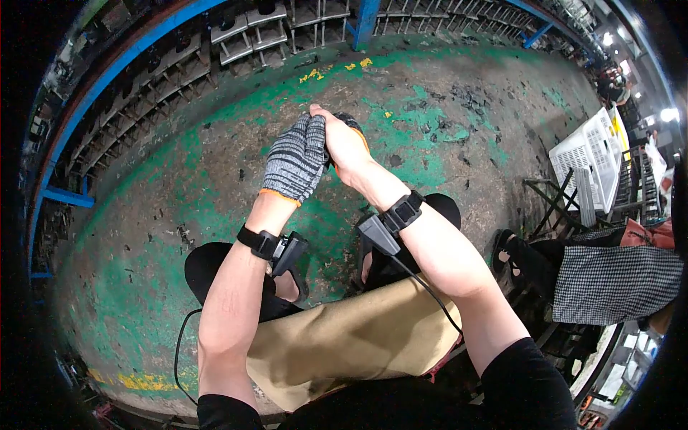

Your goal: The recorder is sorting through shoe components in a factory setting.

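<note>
My left hand (297,158) wears a grey-and-black striped knit glove with an orange cuff. Its fingers are closed and pressed against my bare right hand (346,147), out in front of my knees. Behind the right hand shows part of a second, dark glove (349,120) with an orange edge, which the right hand seems to grip. Where the two hands meet, most of that glove and several fingertips are hidden. A black strap with a dark grey device sits on each wrist, the left device (289,252) and the right device (378,234), each with a cable.
A tan cloth (351,337) covers my lap. Below is a worn green floor (179,236). Blue-framed racks (365,21) with metal parts curve along the far and left sides. At right are a white plastic crate (588,158) on a stand and a seated person in a checkered cloth (609,283).
</note>
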Demonstrator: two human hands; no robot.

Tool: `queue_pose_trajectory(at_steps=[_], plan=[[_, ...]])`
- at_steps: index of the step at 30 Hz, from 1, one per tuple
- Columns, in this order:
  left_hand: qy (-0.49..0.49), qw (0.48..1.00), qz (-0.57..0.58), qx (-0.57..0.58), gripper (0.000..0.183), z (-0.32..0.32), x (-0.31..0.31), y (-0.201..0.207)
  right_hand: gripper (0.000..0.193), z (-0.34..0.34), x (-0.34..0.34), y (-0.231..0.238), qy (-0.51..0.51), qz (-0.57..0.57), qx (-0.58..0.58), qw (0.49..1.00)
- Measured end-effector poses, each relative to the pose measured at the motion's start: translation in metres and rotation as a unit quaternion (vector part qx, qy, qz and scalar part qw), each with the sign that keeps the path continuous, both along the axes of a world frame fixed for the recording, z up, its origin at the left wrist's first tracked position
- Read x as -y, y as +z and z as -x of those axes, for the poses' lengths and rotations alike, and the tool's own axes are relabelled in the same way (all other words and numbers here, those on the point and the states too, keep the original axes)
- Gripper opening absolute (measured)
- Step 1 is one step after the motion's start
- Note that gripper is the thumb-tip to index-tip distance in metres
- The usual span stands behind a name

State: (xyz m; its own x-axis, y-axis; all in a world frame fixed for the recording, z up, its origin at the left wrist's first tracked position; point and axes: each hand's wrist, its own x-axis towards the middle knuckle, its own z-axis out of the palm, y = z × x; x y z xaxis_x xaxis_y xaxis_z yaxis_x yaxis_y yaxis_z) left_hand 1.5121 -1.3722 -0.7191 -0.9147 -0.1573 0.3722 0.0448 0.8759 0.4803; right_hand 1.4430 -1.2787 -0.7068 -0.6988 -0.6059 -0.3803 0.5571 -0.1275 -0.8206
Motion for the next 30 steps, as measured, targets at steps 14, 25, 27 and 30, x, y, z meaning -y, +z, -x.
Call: queue_pose_trajectory(at_steps=[14, 25, 27, 30], plan=[[-0.018, 0.995, 0.045, 0.085, 0.035, -0.002, 0.000, 0.010, 0.027, 0.001, -0.001, 0.000, -0.008, -0.004, 0.013, 1.000], [-0.003, 0.999, -0.047, 0.000, 0.041, -0.001, -0.003, 0.007, 0.027, -0.001, -0.001, 0.003, -0.007, -0.004, 0.003, 1.000], [0.006, 0.998, -0.068, 0.018, 0.035, -0.001, -0.004, 0.010, 0.028, -0.001, 0.000, 0.004, -0.002, 0.004, 0.008, 1.000], [-0.020, 0.999, 0.019, -0.024, 0.029, -0.002, -0.001, 0.007, 0.028, -0.003, -0.002, 0.007, 0.000, -0.004, 0.008, 1.000]])
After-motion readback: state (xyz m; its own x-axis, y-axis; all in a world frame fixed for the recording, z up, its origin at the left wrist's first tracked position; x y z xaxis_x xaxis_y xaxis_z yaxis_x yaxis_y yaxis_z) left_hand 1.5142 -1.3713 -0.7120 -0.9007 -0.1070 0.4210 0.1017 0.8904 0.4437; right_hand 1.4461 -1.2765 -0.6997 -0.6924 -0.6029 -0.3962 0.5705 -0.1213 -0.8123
